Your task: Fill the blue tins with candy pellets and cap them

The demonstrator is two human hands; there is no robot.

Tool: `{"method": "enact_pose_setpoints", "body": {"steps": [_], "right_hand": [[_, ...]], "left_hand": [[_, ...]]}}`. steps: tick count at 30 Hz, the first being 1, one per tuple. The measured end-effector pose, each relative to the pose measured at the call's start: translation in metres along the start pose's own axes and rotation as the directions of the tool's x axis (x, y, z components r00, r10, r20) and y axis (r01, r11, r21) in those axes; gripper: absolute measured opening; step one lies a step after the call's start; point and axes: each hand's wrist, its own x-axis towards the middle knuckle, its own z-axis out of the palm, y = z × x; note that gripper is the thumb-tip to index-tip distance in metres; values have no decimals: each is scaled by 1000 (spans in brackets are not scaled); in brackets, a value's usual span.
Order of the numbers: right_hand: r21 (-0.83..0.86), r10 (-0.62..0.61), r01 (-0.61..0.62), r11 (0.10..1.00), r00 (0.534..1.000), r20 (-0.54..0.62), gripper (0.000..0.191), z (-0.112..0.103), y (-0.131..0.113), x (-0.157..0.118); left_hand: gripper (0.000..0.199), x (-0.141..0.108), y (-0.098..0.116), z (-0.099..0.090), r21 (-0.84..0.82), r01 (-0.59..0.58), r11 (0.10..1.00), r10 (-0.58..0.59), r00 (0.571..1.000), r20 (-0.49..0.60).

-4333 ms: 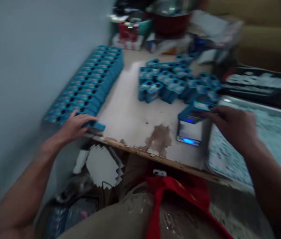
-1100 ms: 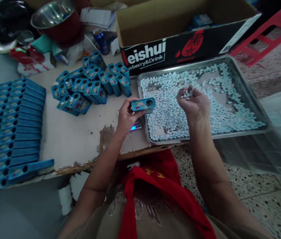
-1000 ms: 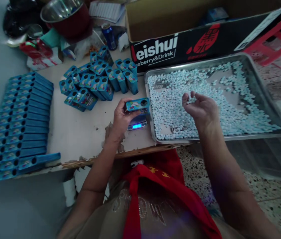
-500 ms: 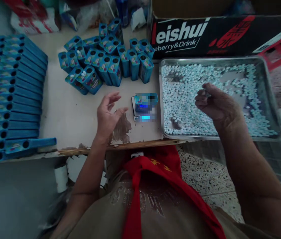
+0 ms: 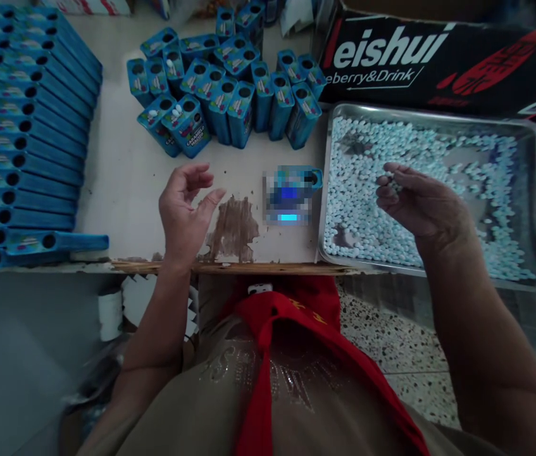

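My right hand (image 5: 422,199) is held over the metal tray (image 5: 438,271), its fingers curled around a few small pale candies (image 5: 391,180). Many more of these loose candies (image 5: 362,209) lie spread across the tray. My left hand (image 5: 185,209) hovers above the table with fingers apart and nothing in them. Between the two hands stands a blue candy box (image 5: 317,177) with a hole in its top. It appears to sit on a small device with a lit display (image 5: 289,217); pixelation blurs this spot.
Several blue boxes (image 5: 240,114) stand grouped at the back of the table, a few with candies on top. Long rows of similar boxes (image 5: 49,158) are stacked at the left. A black carton (image 5: 391,82) stands behind the tray. The table's front edge (image 5: 268,268) is worn.
The view has shifted, so the table items sit differently in the picture. My left hand has moved left, away from the box on the device. My right hand stays over the tray with candies.
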Motion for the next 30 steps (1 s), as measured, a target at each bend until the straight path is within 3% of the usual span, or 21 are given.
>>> {"method": "enact_pose_setpoints", "body": {"steps": [7,11,18,20,25,27,30], "right_hand": [[-79,-125,138,987,980,155,17,49,-30,-14],[-130,-114,159,979,947,300,11,80,-47,-13],[-294,-107,245,924,903,415,22,99,-60,-6],[-402,-115,312,861,888,445,20,103,-62,-5],[-649,-146,538,539,818,557,9,112,-67,-1],[-667,-143,567,483,803,579,10,113,-67,3],[-658,-150,589,469,788,598,15,113,-63,8]], "left_hand": [[56,-2,3,7,-24,65,998,-63,996,69],[56,-2,9,14,-52,89,995,-85,993,78],[51,-3,6,40,-91,98,991,-86,987,134],[52,-4,3,51,-95,111,989,-94,981,172],[50,-5,-2,65,-123,111,986,-84,975,203],[51,-4,-5,62,-129,121,984,-94,976,195],[55,-2,-11,55,-128,144,981,-119,975,188]]}}
